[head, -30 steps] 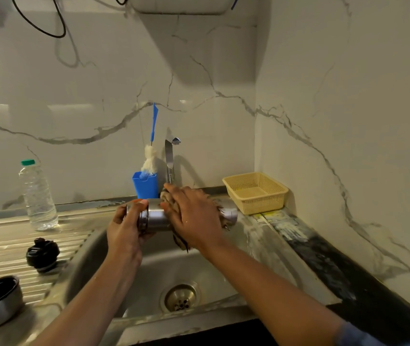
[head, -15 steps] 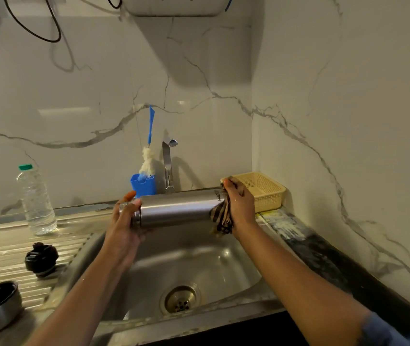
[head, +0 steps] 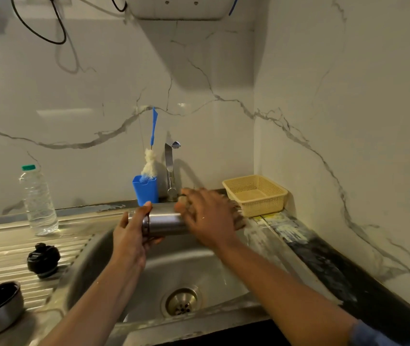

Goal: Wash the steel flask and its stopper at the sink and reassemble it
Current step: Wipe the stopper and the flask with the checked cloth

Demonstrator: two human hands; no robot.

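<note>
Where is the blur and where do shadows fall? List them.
Head view: motion smears the right hand over the flask; the left hand gripping its end is sharper; the tap casts a shadow rightward on the wall.

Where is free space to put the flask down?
The ribbed drainboard between the water bottle and the black stopper is bare, also the sink floor around the drain. Crowded: the back ledge with blue cup, tap, basket.
</note>
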